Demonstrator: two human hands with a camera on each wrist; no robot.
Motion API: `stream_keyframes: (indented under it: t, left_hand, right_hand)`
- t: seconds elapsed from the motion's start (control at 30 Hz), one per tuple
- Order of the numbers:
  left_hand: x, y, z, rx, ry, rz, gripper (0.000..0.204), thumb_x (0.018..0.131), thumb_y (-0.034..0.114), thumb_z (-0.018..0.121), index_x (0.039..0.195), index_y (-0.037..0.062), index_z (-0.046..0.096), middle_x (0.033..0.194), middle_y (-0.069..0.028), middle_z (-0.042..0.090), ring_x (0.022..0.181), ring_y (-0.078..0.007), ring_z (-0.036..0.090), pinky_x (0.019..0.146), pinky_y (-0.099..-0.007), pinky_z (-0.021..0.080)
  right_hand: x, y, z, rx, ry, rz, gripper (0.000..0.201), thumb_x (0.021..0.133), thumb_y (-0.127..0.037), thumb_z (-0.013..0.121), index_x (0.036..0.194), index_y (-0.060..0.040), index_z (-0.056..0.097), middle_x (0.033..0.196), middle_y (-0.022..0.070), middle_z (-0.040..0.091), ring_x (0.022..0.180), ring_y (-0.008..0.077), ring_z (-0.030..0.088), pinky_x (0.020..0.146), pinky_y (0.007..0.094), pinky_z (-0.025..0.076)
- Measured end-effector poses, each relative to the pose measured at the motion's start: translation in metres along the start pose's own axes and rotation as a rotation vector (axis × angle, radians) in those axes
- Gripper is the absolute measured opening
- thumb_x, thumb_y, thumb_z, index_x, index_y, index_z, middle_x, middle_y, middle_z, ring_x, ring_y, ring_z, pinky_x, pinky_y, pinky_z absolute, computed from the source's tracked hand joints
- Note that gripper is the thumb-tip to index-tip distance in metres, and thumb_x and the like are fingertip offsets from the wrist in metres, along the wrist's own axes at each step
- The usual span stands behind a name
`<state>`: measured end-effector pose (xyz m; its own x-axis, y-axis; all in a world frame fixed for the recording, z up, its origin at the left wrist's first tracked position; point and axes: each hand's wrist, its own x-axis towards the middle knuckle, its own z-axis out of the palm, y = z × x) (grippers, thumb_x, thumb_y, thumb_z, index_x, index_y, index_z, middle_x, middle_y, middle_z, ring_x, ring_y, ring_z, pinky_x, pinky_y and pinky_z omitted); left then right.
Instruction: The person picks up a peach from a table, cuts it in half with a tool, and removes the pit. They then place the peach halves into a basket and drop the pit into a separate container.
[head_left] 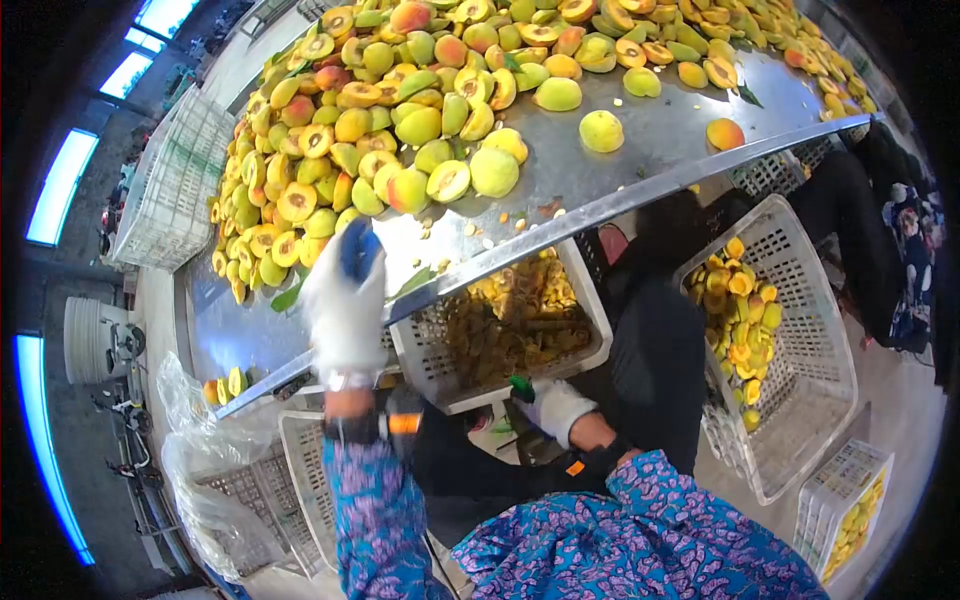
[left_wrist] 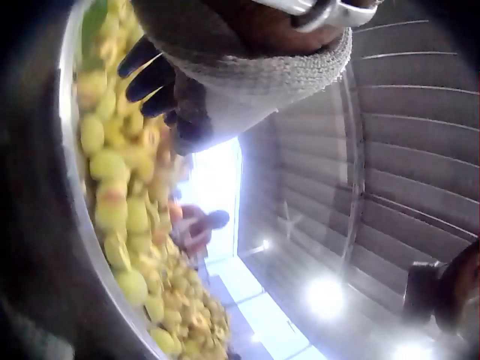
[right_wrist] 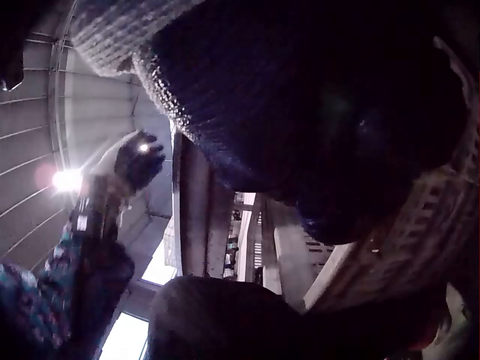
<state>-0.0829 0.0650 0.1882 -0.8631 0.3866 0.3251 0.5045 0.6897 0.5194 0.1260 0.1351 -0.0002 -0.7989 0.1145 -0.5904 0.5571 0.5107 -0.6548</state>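
My left hand point(head_left: 345, 295), in a white glove with a dark blue coating, is over the near edge of the metal table, beside the heap of peaches point(head_left: 300, 200). In the left wrist view its dark fingers point(left_wrist: 154, 86) reach out loosely over the fruit, holding nothing. Many peaches are halved, some showing their pits. Low in front of the body, my right hand point(head_left: 555, 408), also gloved, holds a small green thing point(head_left: 522, 388) at its fingertips; its kind I cannot tell. Just beyond it stands a white crate point(head_left: 598, 350) with cut fruit pieces inside.
The metal table point(head_left: 560, 190) has a raised front rim point(head_left: 640, 190). To the right stands a white crate point(head_left: 800, 400) partly filled with peach halves, with a smaller crate point(head_left: 830, 480) nearby. Clear plastic sheeting point(head_left: 200, 450) hangs at the left. Another person point(head_left: 905, 240) is at the right.
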Motion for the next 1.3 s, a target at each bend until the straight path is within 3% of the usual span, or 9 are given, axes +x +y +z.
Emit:
stream_keyframes:
  t: [0.17,0.3,0.43,0.57,0.7,0.83,0.9,1.07,1.3]
  left_hand:
    - [0.08,0.028,0.084,0.342,-0.254,0.378,0.045,0.073,0.027,0.067,0.112,0.0066,0.058,0.104,-0.016,0.061,0.096,-0.0323,0.058,0.083,-0.0369,0.045]
    - [0.088,0.038,0.096,0.474,-0.513,0.348,0.047,0.069,0.025,0.071,0.11,0.0046,0.058,0.105,-0.0173,0.06,0.097,-0.0329,0.057,0.085,-0.0378,0.045]
    - [0.063,0.013,0.091,0.286,-0.459,0.269,0.041,0.071,0.021,0.07,0.105,0.0003,0.059,0.092,-0.0163,0.064,0.084,-0.0315,0.061,0.077,-0.0346,0.048]
    - [0.023,0.001,0.032,-0.887,-0.524,-0.304,0.036,0.085,0.029,0.06,0.11,0.0028,0.057,0.083,-0.0044,0.062,0.071,-0.0112,0.059,0.06,-0.022,0.048]
    - [-0.051,-0.028,-0.005,-1.811,-0.453,-0.48,0.049,0.09,0.044,0.048,0.113,0.0013,0.052,0.085,-0.0082,0.061,0.08,-0.0172,0.061,0.065,-0.0275,0.051]
    - [-0.133,-0.039,0.011,-2.187,-0.258,-0.8,0.039,0.091,0.038,0.048,0.108,0.0042,0.056,0.093,-0.0105,0.064,0.093,-0.026,0.061,0.083,-0.042,0.05]
    - [-0.155,-0.051,0.03,-2.206,-0.104,-1.057,0.032,0.088,0.033,0.054,0.103,0.0046,0.06,0.099,-0.0111,0.064,0.094,-0.0267,0.061,0.091,-0.0413,0.046]
    - [-0.177,-0.077,0.059,-2.036,-0.193,-0.97,0.044,0.091,0.043,0.043,0.11,0.0058,0.058,0.109,-0.0111,0.061,0.105,-0.0281,0.055,0.091,-0.0428,0.044]
    - [-0.184,-0.08,0.063,-1.737,-0.255,-0.894,0.05,0.093,0.047,0.036,0.113,0.0058,0.054,0.107,-0.0112,0.06,0.102,-0.0272,0.057,0.083,-0.0413,0.048]
  right_hand:
    - [-0.012,-0.015,-0.019,0.154,0.0,0.092,0.04,0.082,-0.039,0.057,0.095,-0.0013,0.06,0.088,0.024,0.062,0.084,0.039,0.06,0.074,0.0456,0.048]
    - [-0.015,-0.016,-0.023,0.185,0.018,0.054,0.041,0.082,-0.04,0.057,0.094,-0.001,0.06,0.086,0.0237,0.062,0.082,0.0388,0.06,0.072,0.0456,0.047]
    - [-0.01,-0.015,-0.018,0.152,0.017,0.038,0.043,0.083,-0.041,0.056,0.095,0.0006,0.059,0.089,0.0261,0.061,0.085,0.0404,0.059,0.074,0.047,0.048]
    - [-0.01,0.003,0.0,0.278,0.213,-0.01,0.046,0.084,-0.043,0.054,0.091,0.0023,0.059,0.086,0.0252,0.061,0.083,0.0417,0.059,0.074,0.0463,0.047]
    - [-0.009,0.007,0.001,0.537,0.177,-0.092,0.039,0.081,-0.039,0.06,0.093,-0.0022,0.06,0.088,0.0237,0.061,0.086,0.0405,0.058,0.072,0.0448,0.045]
    - [-0.018,-0.012,-0.01,0.685,0.25,-0.137,0.028,0.083,-0.026,0.062,0.099,-0.0028,0.057,0.083,0.0176,0.063,0.078,0.0317,0.06,0.069,0.0367,0.045]
    - [-0.026,-0.019,-0.016,0.78,0.158,-0.143,0.017,0.089,-0.015,0.056,0.101,-0.0035,0.056,0.075,0.0041,0.059,0.061,0.0105,0.055,0.053,0.0258,0.042]
    - [-0.054,-0.063,-0.029,0.172,0.175,-0.276,0.03,0.083,-0.029,0.058,0.092,-0.0021,0.049,0.078,0.0235,0.059,0.078,0.0427,0.057,0.066,0.0472,0.044]
    - [-0.044,-0.07,0.0,-0.024,0.19,-0.325,0.034,0.082,-0.032,0.058,0.093,-0.0004,0.05,0.078,0.0232,0.059,0.075,0.0407,0.059,0.064,0.0473,0.047]
